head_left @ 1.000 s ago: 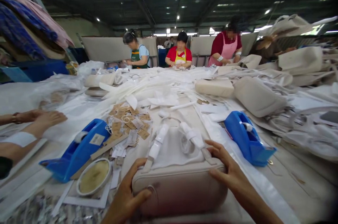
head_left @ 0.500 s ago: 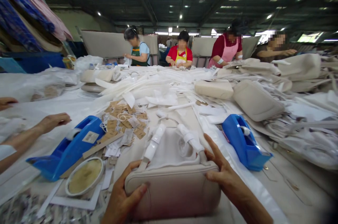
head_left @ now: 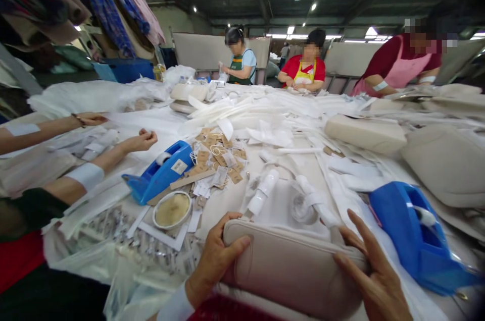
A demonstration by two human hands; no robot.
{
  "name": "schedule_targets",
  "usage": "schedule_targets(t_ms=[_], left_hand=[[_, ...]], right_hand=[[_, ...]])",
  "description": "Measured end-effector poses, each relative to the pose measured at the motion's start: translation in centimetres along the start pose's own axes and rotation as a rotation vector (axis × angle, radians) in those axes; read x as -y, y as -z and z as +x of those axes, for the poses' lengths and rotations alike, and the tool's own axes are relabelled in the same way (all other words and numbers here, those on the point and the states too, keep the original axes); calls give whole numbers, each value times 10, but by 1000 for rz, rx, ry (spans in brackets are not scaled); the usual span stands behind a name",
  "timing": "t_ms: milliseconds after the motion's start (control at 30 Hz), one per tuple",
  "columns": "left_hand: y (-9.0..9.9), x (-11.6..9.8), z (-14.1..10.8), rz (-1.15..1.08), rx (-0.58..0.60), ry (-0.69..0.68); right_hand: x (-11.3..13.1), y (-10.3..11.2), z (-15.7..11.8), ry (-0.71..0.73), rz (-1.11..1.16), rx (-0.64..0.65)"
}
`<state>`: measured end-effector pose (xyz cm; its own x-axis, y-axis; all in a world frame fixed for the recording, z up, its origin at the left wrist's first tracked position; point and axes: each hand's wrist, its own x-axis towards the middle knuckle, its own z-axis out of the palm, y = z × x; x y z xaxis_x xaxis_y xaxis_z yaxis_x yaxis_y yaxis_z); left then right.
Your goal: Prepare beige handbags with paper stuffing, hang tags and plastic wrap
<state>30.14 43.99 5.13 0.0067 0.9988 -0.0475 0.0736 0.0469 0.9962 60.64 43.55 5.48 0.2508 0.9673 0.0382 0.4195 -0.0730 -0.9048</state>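
Observation:
A light beige handbag lies on its side in front of me, its base toward me. White wrapping covers parts of its handle, which stretches away over the table. My left hand grips the bag's left end, thumb on the near face and fingers over the top edge. At the right end, my right hand holds the bag with its thumb on the near face; the index finger sticks out. Some of the right fingers are hidden behind the bag.
Blue tape dispensers stand left and right. Paper tags lie heaped beside a round dish. Beige bags pile up at the right. A co-worker's arms reach in from the left; several people work across the table.
My view has swung left, so the scene sits farther right and more of the co-worker's arms shows. Both hands keep hold of the handbag, which now looks more tilted.

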Motion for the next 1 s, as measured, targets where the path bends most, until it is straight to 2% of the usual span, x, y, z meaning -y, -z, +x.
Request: schedule_targets(t_ms=[167,333,467,567,800,900,1000], left_hand=[[-4,3,6,-50,-48,43],[-6,1,12,-37,-58,52],[-7,1,18,-34,-39,89],[-7,5,23,-12,-29,107],[-10,14,37,94,-81,91],[-6,14,38,170,-97,64],[-2,13,33,245,-109,45]], right_hand=[[1,-6,2,-58,135,-37],[8,-14,6,-89,156,-74],[9,-18,9,-26,22,-101],[2,-22,14,-8,-81,-66],[-8,-38,30,-2,-89,-69],[-2,-41,27,-33,-118,-68],[0,-45,21,17,-167,-89]])
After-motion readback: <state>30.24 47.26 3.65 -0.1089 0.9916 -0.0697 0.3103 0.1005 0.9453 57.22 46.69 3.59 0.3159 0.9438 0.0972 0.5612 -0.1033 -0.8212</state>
